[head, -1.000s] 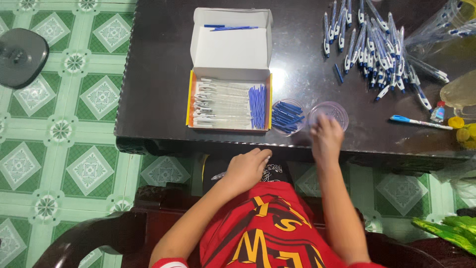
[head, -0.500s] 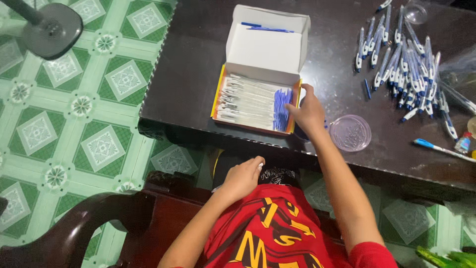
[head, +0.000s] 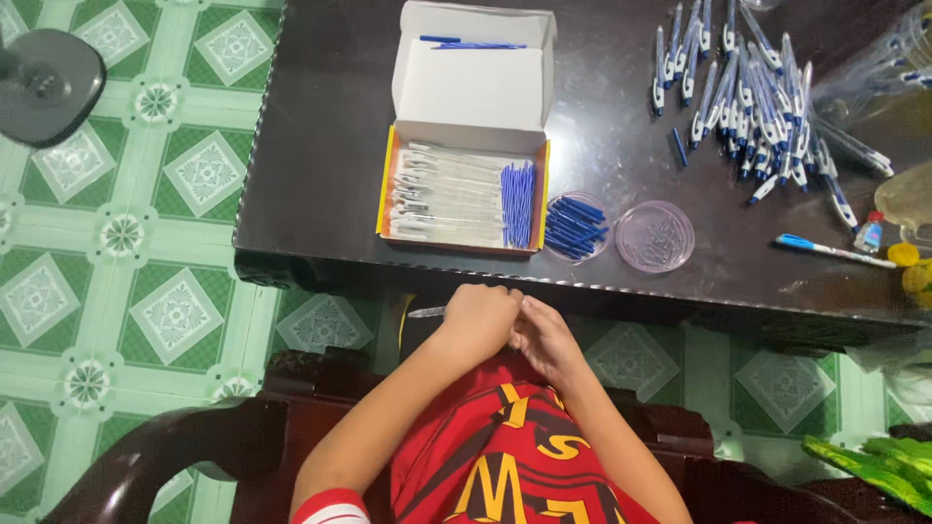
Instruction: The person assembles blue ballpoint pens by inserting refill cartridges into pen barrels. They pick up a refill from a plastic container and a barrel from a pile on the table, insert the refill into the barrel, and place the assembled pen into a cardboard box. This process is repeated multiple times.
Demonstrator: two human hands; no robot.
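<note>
1. Both hands meet in front of the person's chest, just below the near edge of the dark glossy tabletop (head: 320,146). The left hand (head: 478,320) is curled closed around a slim clear-barrelled pen part (head: 427,312), whose pale tip sticks out to the left. The right hand (head: 547,340) is cupped against it, fingers bent; whether it pinches anything I cannot tell.

2. Judging by how things lie, the assembly looks partly done: a loose heap of finished white-and-blue plastic pens (head: 752,92) lies at the far right of the table, well apart from the hands.

3. Much seems left. The open cardboard box with orange rim and white flap (head: 466,146) holds a dense layer of clear barrels and a bundle of thin blue refills at its right end.

4. Just beside the box, a small round clear plastic dish of blue refills (head: 575,225) is well filled; next to it a second round clear dish (head: 654,236) holds tiny metallic bits, too small to make out.

5. One single blue-and-white pen (head: 830,250) lies alone near the right edge.

6. Textures: polished reflective table, matte card, slick plastic, patterned green floor tiles (head: 116,233).
</note>
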